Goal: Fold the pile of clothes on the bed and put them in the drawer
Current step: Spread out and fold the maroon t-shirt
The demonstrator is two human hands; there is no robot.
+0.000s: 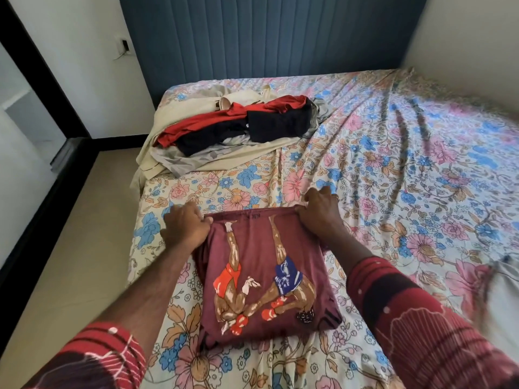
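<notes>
Red patterned sleeves (438,327) frame the bottom of the view, and between the forearms lies a maroon T-shirt (261,270) with a printed pair of boxers, already folded to a rough rectangle on the flowered bed (407,169). Each hand grips a far corner of that shirt: the left hand (184,226) pinches the far left corner with curled fingers, the right hand (320,209) does the same at the far right, both pressing down into the mattress. Farther up the bed, near the blue headboard (269,35), the pile of clothes (224,133) waits unfolded, red, black, grey and cream pieces heaped together. No drawer is in view. The shirt looks light, soft and limp, so it will sag and lose its fold if lifted by one edge; a safer hold is probably both hands under the long sides, or one more fold toward the body to make a firmer packet.
</notes>
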